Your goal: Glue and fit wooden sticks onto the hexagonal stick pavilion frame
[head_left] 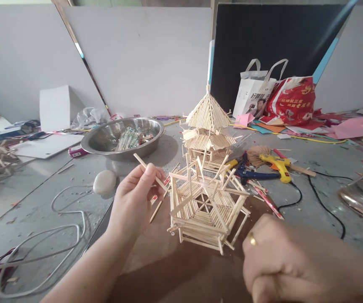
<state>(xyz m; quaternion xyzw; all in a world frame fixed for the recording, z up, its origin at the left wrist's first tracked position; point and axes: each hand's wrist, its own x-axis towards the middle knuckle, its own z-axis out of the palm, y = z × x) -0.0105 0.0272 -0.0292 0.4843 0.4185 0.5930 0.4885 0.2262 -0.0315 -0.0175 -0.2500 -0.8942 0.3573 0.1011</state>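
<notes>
Between thumb and fingers, my left hand (141,189) pinches a thin wooden stick (143,163), left of a six-sided frame (200,244) built from wooden sticks. That frame stands on a brown board (169,269), with sticks crossing its upper rim and a ribbed floor inside. My right hand (273,256), wearing a gold ring, is curled closed and slightly blurred near the frame's right side. Whatever it may hold is hidden. Directly behind the frame rises a tiered stick pagoda (208,113) with a pointed roof.
A metal basin (97,145) with packets stands back left. A white rounded object (105,182) and a pale cable (74,227) lie left. Blue-handled pliers (259,173) and a yellow glue gun (278,165) with a black cord lie right, before bags (290,101).
</notes>
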